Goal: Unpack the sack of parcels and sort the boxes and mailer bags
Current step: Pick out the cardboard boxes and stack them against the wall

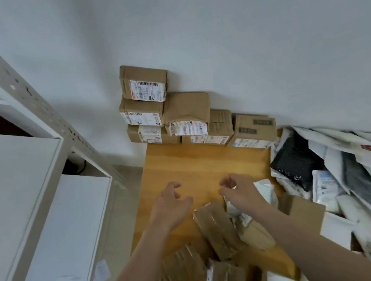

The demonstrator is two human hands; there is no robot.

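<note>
Both hands hover empty over the table, between the sorted piles and the loose parcels.

The left hand point(171, 202) and right hand point(238, 191) hang with fingers loosely curled, gripping nothing, probably between picks. Brown cardboard boxes with white labels point(165, 109) are stacked along the far edge of the light wooden table point(195, 163), braced against the plain white wall point(211, 28), so they likely stay upright. White, grey and black plastic mailer bags point(352, 170) are heaped along the right edge, kept apart from the boxes. Loose brown cardboard parcels point(217, 229) lie at the near edge, unsorted. White metal shelving point(15, 165) stands left of the table. No sack is identifiable.

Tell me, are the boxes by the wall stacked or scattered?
Stacked: the boxes sit in tiers against the wall, three high at the left.
</note>
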